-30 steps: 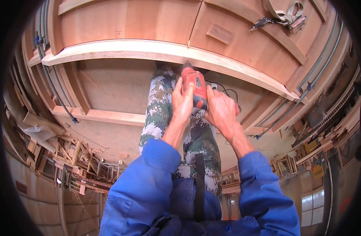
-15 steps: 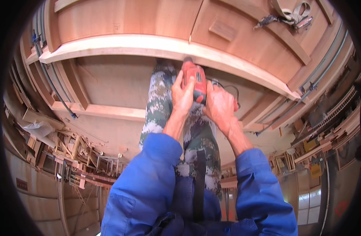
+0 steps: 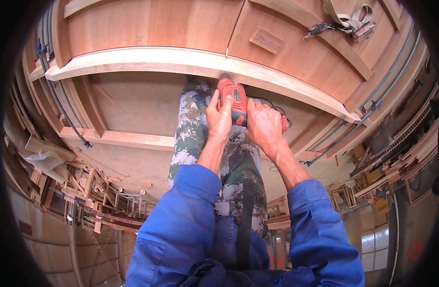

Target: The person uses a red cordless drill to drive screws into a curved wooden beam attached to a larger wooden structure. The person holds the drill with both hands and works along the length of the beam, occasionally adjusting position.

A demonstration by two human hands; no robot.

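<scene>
Red-and-black power drill (image 3: 236,99): upper centre of frame, nose up, leaning slightly left. Black chuck (image 3: 224,76) at lower edge of pale timber rail (image 3: 147,58); bit contact can't be made out. Rail: bare, square-edged, spans upper left to right.

I can't read any lettering from here: the red drill (image 3: 239,108) bears a small dark label (image 3: 237,94), and the wall (image 3: 417,225) has perhaps a red marking (image 3: 414,250).
</scene>
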